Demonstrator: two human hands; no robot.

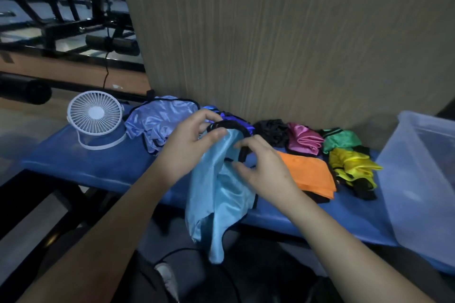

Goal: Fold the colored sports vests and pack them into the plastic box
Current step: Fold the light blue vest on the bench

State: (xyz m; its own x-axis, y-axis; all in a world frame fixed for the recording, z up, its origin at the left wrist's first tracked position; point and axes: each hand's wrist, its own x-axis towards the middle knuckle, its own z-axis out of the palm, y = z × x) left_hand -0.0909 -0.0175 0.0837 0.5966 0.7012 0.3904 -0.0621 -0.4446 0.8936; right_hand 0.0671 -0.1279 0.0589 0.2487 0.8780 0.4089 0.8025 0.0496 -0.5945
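A light blue vest [219, 202] with black trim hangs over the front edge of the blue bench [81, 165]. My left hand [189, 147] pinches its top edge near the black collar. My right hand [261, 167] grips the collar from the other side. On the bench lie a lilac vest [157, 120], a dark blue vest [236, 119], a black vest [270, 130], a pink vest [304, 141], a green vest [341, 139], a yellow vest [352, 166] and a folded orange vest [310, 172]. The clear plastic box [418, 179] stands at the bench's right end.
A small white desk fan [94, 117] stands on the left part of the bench. A wood-grain panel [283, 32] rises right behind the vests. Black gym equipment [61, 7] fills the far left. A black cable [197, 253] runs under the bench near my knees.
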